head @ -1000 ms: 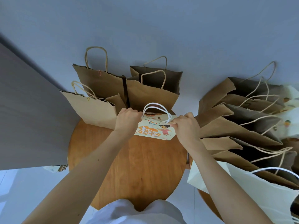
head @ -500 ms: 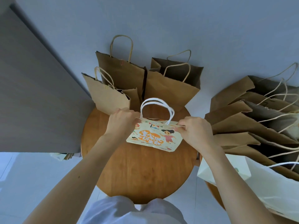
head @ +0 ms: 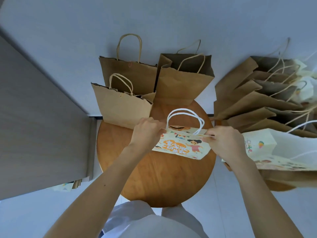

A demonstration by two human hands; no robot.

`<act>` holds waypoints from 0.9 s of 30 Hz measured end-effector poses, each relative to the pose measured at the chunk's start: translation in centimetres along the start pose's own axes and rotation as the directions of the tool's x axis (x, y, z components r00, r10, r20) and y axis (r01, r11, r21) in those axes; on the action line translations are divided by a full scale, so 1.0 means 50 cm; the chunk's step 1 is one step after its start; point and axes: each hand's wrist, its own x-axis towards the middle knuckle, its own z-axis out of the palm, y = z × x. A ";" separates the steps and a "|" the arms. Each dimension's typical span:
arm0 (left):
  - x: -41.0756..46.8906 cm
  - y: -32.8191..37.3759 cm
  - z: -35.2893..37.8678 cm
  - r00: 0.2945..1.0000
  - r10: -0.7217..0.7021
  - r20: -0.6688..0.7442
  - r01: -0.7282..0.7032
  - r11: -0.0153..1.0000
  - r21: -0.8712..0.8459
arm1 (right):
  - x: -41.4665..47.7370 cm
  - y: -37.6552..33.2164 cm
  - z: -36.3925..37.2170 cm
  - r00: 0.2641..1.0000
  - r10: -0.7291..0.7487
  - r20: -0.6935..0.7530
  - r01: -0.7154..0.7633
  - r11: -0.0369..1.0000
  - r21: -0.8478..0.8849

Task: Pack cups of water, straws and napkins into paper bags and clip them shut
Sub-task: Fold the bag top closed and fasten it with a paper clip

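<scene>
A small cream paper bag (head: 181,146) with cartoon prints and white handles stands on the round wooden table (head: 154,177). My left hand (head: 145,131) pinches its top edge at the left end. My right hand (head: 224,141) pinches the top edge at the right end. The two sides of the mouth lie almost together between my hands. Three brown paper bags stand at the table's far side: the front left one (head: 120,107) has a yellow clip at its top, the back left one (head: 128,71) a pink clip, and the right one (head: 183,78) stands open.
A row of open brown paper bags (head: 253,103) leans at the right, with a cream printed bag (head: 281,152) in front of it. A grey cabinet (head: 37,117) stands at the left. The wall is close behind the table.
The view has shifted, so the table and bags sit more to the right and lower. My hands keep their hold on the cream bag's top edge, whose two sides now lie closer together.
</scene>
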 end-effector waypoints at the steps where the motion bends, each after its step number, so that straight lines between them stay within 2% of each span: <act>1: -0.006 -0.008 0.000 1.000 -0.009 0.004 0.009 1.000 -0.010 | -0.005 -0.008 0.003 1.000 0.004 0.009 -0.004 1.000 0.007; 6: -0.035 -0.049 -0.020 0.999 -0.039 -0.014 0.039 0.999 -0.027 | -0.008 -0.056 0.010 0.999 -0.036 0.033 0.034 0.998 0.045; 16: -0.110 -0.180 -0.084 0.958 -0.250 -0.142 0.247 0.968 -0.037 | 0.049 -0.218 0.063 0.975 -0.217 -0.034 0.220 0.965 0.146; 23: -0.092 -0.239 -0.104 0.909 -0.384 -0.164 0.385 0.923 -0.025 | 0.093 -0.300 0.108 0.961 -0.198 -0.195 0.241 0.942 0.233; 27: -0.080 -0.244 -0.089 0.912 -0.382 -0.151 0.381 0.924 -0.033 | 0.112 -0.299 0.128 0.954 -0.155 -0.255 0.221 0.942 0.252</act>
